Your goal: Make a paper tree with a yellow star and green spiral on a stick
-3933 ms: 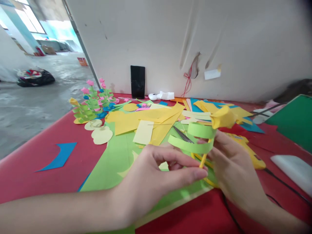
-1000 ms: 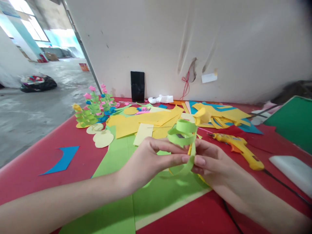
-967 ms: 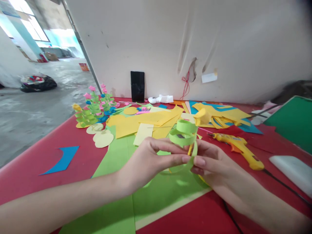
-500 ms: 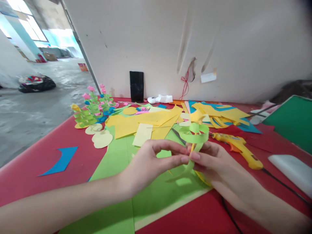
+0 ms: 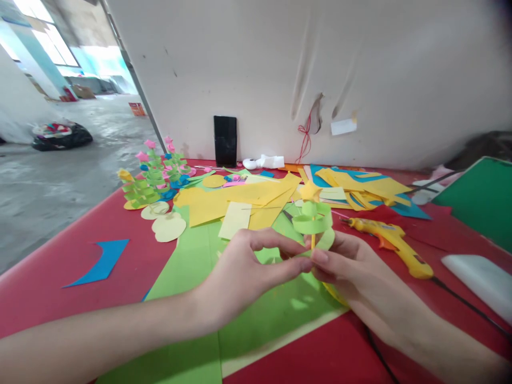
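A green paper strip [image 5: 313,224] loops around a thin yellow stem topped by a yellow paper star [image 5: 310,191]. My right hand [image 5: 352,266] pinches the strip and stem between thumb and fingers; its other fingers are partly hidden behind. From the left, my left hand [image 5: 256,261] closes thumb and forefinger on the lower part of the same green strip. The strip's far end is hidden by the fingers. Part of a yellow disc [image 5: 334,294] shows under my right hand.
Green sheets [image 5: 192,320] lie under the hands on the red table [image 5: 36,298]. A yellow glue gun [image 5: 394,240] rests right, near a white block [image 5: 478,282]. Finished paper plants [image 5: 154,176] stand back left. Yellow scraps [image 5: 248,194] and a black phone [image 5: 225,141] are behind.
The star and looped strip have shifted slightly left and become more upright. The strip's loose tail, hanging below the fingers before, is now drawn up between both hands.
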A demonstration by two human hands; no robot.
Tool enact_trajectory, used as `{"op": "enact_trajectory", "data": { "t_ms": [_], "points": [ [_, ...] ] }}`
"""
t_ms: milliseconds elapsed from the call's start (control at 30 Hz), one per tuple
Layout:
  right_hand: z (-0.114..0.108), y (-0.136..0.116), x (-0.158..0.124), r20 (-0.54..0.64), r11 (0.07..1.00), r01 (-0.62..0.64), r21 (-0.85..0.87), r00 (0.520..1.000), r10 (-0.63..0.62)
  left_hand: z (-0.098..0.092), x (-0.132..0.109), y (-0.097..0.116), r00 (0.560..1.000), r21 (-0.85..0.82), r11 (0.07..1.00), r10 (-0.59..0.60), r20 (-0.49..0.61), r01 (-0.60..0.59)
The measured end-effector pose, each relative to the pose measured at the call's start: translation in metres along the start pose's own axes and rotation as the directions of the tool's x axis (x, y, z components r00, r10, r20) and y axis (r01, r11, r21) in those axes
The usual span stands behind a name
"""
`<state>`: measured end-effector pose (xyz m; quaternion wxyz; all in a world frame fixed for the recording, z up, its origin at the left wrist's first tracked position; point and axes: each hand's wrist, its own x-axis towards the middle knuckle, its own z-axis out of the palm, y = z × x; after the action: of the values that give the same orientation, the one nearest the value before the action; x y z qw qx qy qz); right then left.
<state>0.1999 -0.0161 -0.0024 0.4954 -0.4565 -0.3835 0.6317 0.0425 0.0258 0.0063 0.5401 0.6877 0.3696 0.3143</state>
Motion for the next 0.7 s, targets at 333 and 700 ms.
{"op": "enact_trajectory", "data": {
  "t_ms": [333, 700],
  "points": [
    [-0.006, -0.003, -0.003, -0.005, 0.953, 0.176, -0.248, 0.983, -0.183, 0.0, 0.0, -0.006, 0.998, -0.238, 0.97, -0.057, -0.03, 0.048],
    [-0.004, -0.003, -0.004, -0.001, 0.878, 0.263, -0.4, 0.958, -0.287, 0.002, -0.002, -0.01, 0.994, -0.237, 0.967, -0.101, -0.026, 0.092]
  ]
}}
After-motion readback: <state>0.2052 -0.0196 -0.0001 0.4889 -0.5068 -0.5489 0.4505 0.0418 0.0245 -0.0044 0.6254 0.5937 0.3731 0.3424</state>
